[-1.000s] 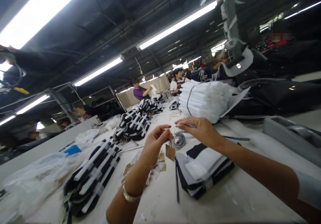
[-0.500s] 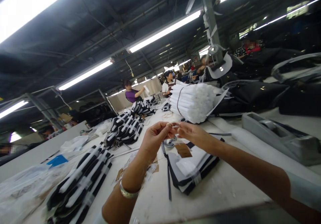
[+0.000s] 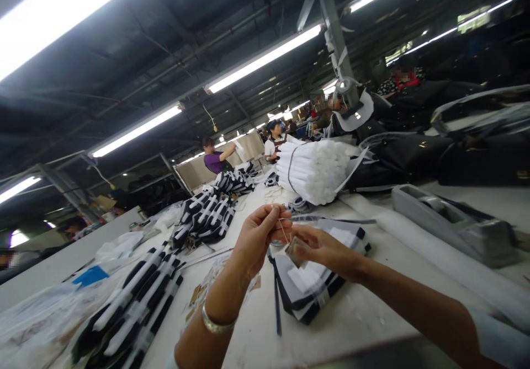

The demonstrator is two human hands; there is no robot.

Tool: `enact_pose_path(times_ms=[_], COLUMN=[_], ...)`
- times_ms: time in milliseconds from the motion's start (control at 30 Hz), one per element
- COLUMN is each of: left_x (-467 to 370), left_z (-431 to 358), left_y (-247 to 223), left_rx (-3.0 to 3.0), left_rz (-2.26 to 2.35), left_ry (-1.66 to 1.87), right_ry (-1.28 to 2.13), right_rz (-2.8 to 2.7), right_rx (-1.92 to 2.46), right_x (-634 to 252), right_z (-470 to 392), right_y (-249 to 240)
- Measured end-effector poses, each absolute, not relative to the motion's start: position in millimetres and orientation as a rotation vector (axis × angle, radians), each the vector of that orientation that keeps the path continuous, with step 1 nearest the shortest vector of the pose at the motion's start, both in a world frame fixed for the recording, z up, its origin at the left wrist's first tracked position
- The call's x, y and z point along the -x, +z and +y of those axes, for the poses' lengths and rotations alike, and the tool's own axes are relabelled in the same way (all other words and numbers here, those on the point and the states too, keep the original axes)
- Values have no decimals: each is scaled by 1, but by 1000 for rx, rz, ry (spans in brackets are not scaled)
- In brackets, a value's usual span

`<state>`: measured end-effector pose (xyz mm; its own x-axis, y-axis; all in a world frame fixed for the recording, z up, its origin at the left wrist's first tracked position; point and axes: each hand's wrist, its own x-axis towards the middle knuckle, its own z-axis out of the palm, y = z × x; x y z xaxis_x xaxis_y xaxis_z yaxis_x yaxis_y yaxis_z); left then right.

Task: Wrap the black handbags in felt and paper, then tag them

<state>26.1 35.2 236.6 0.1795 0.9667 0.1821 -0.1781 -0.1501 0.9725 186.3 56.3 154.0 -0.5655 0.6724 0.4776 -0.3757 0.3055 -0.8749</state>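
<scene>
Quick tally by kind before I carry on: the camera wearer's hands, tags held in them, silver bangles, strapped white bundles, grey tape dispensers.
Left hand and right hand: 2
Held tag: 1
Silver bangle: 1
Strapped white bundle: 1
Grey tape dispenser: 1
Total: 6

Left fingers (image 3: 270, 216) pinch just beside the right fingers (image 3: 309, 236).

Factory workshop, as indicated by tube lights (image 3: 265, 60) hung beneath a dark roof (image 3: 174, 21), a long worktable (image 3: 256, 330) loaded with bundled black-and-white pieces (image 3: 132, 303), and co-workers (image 3: 213, 162) seen towards its far end.
</scene>
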Motion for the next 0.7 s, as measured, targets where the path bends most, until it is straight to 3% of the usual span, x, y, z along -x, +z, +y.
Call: enact_pose_path(times_ms=[133, 367, 700], left_x=[-27, -5, 78], left_z=[38, 53, 94], left_y=[229, 206, 90], left_rx=[-1215, -1066, -836], left_rz=[823, 825, 1206], left_ry=[1279, 1337, 1357], right_ry=[1258, 1561, 1473], right_rz=[-1598, -1268, -1663], right_rx=[365, 557, 1063], right_x=[-182, -179, -161], right_z=[56, 67, 142], right_y=[151, 135, 114])
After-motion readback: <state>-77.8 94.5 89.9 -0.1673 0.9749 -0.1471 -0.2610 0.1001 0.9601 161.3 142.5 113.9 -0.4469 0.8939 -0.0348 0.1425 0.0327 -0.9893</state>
